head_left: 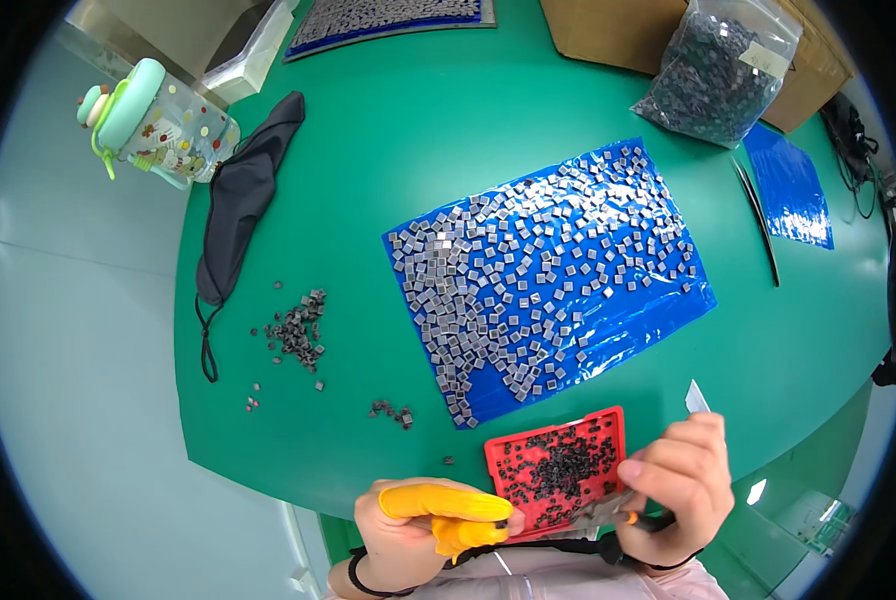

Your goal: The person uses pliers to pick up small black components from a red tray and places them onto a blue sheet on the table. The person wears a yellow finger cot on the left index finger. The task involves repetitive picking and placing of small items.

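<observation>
My left hand (418,525), with yellow finger cots on two fingers, pinches a tiny dark part at the lower left corner of a small red tray (608,425) that holds several small dark square parts. My right hand (680,485) holds a slim tool with a dark handle, likely tweezers (608,512), whose tip points toward the left fingertips; a pale blade-like tip (697,398) sticks up behind it. Just beyond the tray a blue plastic sheet (658,315) lies on the green table (388,170), covered with several grey square chips.
Small piles of dark parts (296,332) lie left of the sheet. A black face mask (243,195) and a mint drink bottle (158,125) are at far left. A clear bag of dark parts (718,70), a cardboard box (608,30) and another blue sheet (790,185) are at the back right.
</observation>
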`<state>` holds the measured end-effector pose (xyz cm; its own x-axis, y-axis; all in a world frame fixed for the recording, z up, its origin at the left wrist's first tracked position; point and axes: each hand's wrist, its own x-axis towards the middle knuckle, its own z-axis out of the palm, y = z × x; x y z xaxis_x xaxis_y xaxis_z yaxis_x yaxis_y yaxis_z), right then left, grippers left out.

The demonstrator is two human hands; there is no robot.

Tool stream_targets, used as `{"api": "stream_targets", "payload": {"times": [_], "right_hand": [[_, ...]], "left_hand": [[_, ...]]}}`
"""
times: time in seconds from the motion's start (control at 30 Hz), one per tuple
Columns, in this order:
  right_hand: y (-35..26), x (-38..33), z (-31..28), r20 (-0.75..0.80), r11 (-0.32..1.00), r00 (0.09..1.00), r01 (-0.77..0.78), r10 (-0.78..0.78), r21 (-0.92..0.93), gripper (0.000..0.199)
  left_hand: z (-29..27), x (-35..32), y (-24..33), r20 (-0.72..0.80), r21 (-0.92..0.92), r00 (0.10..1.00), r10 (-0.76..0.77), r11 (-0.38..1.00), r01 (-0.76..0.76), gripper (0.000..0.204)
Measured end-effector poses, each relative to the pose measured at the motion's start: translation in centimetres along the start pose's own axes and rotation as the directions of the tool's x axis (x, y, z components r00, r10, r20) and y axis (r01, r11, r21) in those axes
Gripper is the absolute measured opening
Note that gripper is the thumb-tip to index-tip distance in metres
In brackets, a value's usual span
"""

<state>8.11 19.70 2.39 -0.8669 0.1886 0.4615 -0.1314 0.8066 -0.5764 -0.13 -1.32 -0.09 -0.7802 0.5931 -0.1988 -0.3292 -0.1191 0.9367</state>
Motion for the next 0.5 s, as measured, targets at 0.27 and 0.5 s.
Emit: {"api": "stream_targets", "payload": {"times": [0.27,0.5], "right_hand": [[0.6,-0.1,-0.7,0.187,0.976,0.982,0.058,-0.019,-0.208,0.046],[1.9,-1.1,-1.2,0.174,0.957,0.985,0.060,-0.010,-0.284,0.037]], "left_hand": [[-0.2,-0.4,7.0,0.012,0.858,0.929,0.371,0.473,-0.200,0.016],[0.1,3.4,6.8,0.111,0.980,0.958,0.266,0.132,-0.150,0.035]]}}
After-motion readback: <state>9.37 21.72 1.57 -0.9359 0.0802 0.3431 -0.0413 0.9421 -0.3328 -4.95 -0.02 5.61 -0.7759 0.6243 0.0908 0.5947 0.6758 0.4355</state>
